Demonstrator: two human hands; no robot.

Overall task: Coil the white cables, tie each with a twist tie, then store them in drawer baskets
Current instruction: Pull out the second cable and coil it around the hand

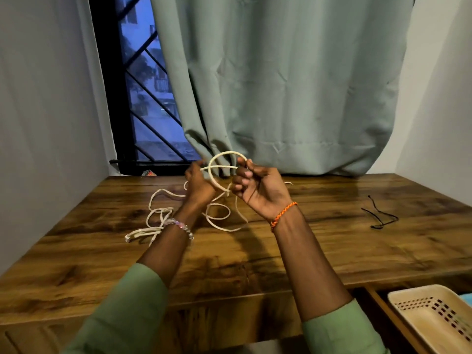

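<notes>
We hold the white cable point(224, 159) above the table point(332, 241): the right hand point(258, 187) pinches 1 loop, the left hand point(199, 185) is closed on the strand. The loose tail could tangle, and the loop may spring open.

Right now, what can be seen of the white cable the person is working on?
The white cable is thin, cream-white and flexible. Both hands hold it above the wooden table: the left hand and the right hand have shaped its raised end into a loop in front of the curtain. The rest trails down in loose, uncoiled curves on the tabletop. A bunched white stretch lies to the left; whether it is the same cable cannot be told.
</notes>
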